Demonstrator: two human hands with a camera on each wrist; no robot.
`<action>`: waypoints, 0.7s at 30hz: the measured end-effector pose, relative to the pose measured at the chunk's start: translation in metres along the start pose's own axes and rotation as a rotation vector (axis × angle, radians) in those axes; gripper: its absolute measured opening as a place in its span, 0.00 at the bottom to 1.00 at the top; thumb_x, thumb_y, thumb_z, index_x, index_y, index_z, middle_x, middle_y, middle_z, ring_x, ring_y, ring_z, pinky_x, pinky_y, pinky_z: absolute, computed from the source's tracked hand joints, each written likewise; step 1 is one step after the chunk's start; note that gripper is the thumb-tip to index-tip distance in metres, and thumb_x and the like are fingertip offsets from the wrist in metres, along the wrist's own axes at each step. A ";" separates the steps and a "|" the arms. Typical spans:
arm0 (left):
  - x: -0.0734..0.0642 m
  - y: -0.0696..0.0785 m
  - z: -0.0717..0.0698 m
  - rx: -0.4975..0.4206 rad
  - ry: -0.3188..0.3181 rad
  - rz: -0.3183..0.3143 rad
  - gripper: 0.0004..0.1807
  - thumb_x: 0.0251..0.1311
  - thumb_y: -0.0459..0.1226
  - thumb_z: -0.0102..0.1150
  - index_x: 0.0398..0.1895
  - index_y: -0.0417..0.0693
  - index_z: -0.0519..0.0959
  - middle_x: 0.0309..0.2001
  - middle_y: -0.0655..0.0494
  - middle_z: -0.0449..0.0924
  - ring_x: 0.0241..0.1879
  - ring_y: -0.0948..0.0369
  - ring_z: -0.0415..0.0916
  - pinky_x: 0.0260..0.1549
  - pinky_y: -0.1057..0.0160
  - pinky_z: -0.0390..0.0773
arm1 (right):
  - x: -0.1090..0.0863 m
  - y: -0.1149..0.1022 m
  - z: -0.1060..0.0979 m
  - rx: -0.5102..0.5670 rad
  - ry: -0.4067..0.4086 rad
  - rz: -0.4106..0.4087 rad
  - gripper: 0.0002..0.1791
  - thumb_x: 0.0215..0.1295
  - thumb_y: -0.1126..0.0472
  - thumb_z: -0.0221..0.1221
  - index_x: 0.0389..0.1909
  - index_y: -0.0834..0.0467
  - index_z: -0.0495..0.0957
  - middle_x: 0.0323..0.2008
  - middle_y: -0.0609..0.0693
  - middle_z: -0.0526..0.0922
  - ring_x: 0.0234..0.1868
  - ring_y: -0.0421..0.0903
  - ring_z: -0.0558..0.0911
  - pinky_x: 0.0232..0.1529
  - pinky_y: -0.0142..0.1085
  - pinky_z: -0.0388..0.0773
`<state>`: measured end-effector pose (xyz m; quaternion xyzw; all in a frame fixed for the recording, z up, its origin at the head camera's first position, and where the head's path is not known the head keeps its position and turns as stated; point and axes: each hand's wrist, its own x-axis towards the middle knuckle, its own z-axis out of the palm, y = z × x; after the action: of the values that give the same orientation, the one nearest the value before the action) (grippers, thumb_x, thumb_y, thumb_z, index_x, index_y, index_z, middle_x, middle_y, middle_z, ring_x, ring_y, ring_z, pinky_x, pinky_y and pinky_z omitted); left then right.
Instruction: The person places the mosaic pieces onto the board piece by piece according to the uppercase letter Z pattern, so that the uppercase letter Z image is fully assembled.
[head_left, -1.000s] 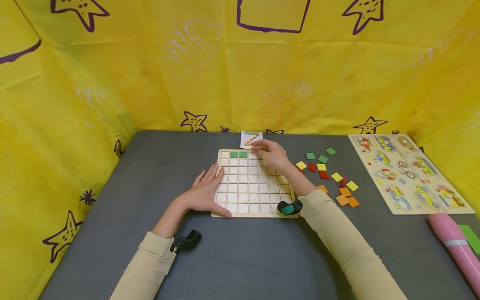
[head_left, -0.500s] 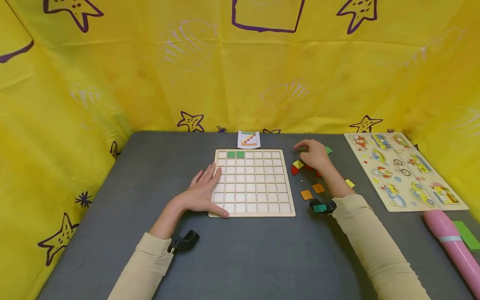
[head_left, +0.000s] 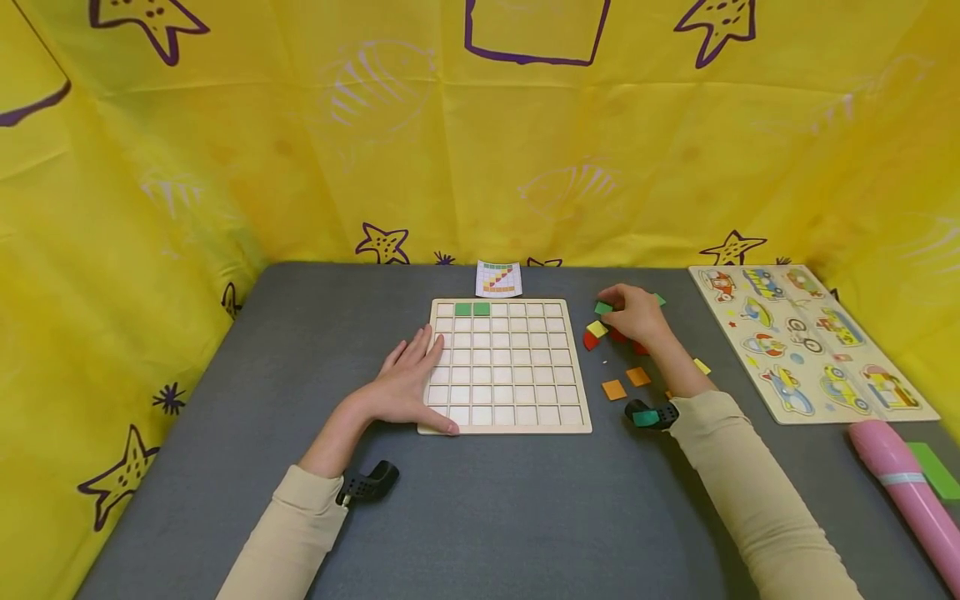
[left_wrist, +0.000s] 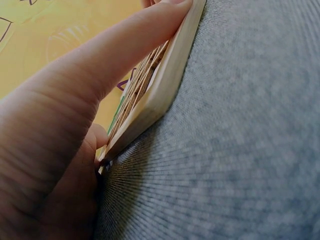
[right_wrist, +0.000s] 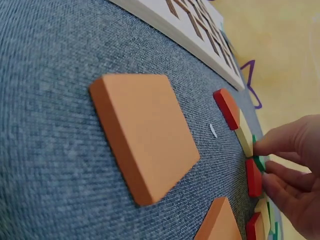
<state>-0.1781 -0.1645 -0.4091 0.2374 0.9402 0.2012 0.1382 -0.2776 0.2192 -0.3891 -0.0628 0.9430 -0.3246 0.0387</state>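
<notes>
A wooden grid board (head_left: 504, 367) lies on the dark table, with two green square tiles (head_left: 472, 309) side by side in its far row. My left hand (head_left: 405, 383) rests on the board's left edge, fingers spread and thumb at the near corner; the left wrist view shows the thumb (left_wrist: 135, 40) lying over the wooden rim. To the right of the board, my right hand (head_left: 636, 315) pinches a green tile (head_left: 603, 307) between thumb and fingertips. Below it lie a yellow tile (head_left: 597, 328) and a red piece (head_left: 590, 341). Other tiles are partly hidden under the hand.
Behind the board lies a small pattern card (head_left: 498, 280). Orange tiles (head_left: 613, 390) lie right of the board. A wooden picture puzzle (head_left: 810, 342), a pink cylindrical object (head_left: 900, 492) and a green flat piece (head_left: 934, 471) are at the far right. Yellow cloth (head_left: 480, 150) hangs behind the table.
My right hand has moved from the board's far edge rightward to the loose tiles and taken hold of a green one. An orange tile now lies closer to the board. The left hand stays put.
</notes>
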 end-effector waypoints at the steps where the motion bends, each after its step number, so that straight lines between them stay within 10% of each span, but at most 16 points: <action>1: 0.000 0.000 0.000 -0.001 0.001 -0.001 0.77 0.34 0.71 0.69 0.77 0.39 0.38 0.77 0.41 0.25 0.76 0.50 0.24 0.69 0.44 0.32 | 0.000 0.000 0.000 0.001 0.000 0.005 0.22 0.64 0.67 0.58 0.58 0.69 0.73 0.52 0.68 0.76 0.51 0.62 0.74 0.54 0.53 0.71; 21: -0.001 -0.001 0.001 0.007 0.011 0.012 0.76 0.35 0.71 0.69 0.77 0.40 0.37 0.77 0.41 0.24 0.76 0.51 0.24 0.69 0.45 0.33 | 0.012 -0.041 0.030 0.187 -0.036 -0.009 0.20 0.65 0.58 0.63 0.56 0.61 0.78 0.51 0.60 0.80 0.51 0.56 0.77 0.51 0.48 0.74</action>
<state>-0.1778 -0.1654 -0.4099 0.2424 0.9403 0.2000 0.1308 -0.2819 0.1673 -0.3882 -0.0692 0.9074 -0.4101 0.0599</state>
